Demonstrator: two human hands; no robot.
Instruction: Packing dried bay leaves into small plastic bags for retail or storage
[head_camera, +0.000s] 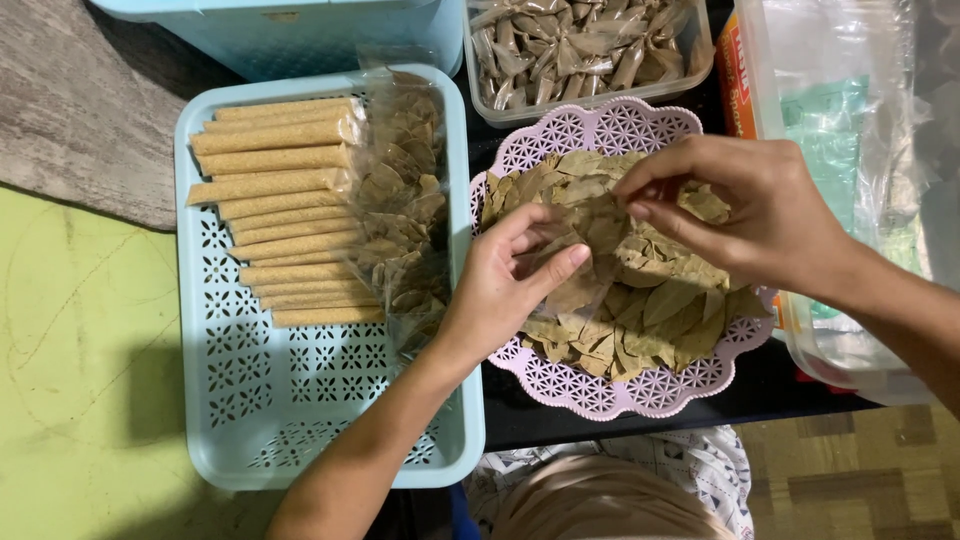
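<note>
Head view: left hand (500, 285) and right hand (745, 215) each pinch a clear small bag (560, 245) of dried leaves (650, 300) above the pink basket (600, 385). Between grips, brittle leaves could crumble or spill.

A small clear plastic bag (570, 250), crinkled and partly filled with dried bay leaves, is held open above the centre of a pink lattice-rimmed tray (640, 390). Loose bay leaves (650, 320), flat, pale olive-brown, lie heaped across the tray, thickest toward its near and right edges.
</note>
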